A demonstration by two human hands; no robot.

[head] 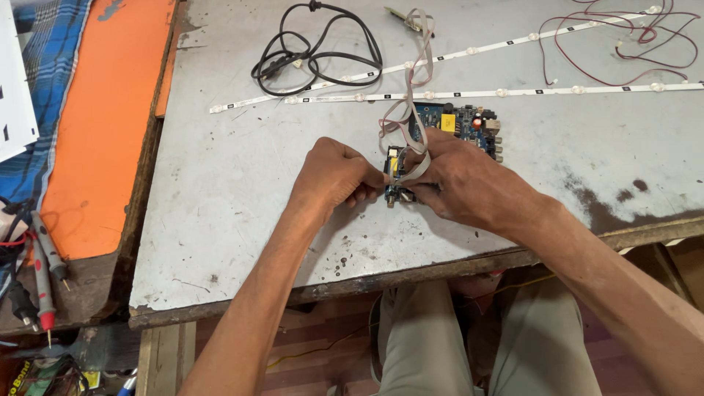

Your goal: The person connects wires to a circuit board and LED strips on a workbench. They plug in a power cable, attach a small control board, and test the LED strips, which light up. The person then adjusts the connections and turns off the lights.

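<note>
Soft, even daylight fills the scene, bright on the pale grey tabletop (235,183) with no hard glare. Only faint shadows sit under the hands near the centre, while the lower part of the frame below the table edge is dimmer. Focus is sharp centrally; straight lines bow slightly toward the frame edges.

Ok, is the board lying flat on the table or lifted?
Mostly flat: the board lies on the table. Left hand and right hand cover its near edge, so any slight lift cannot be told.
</note>
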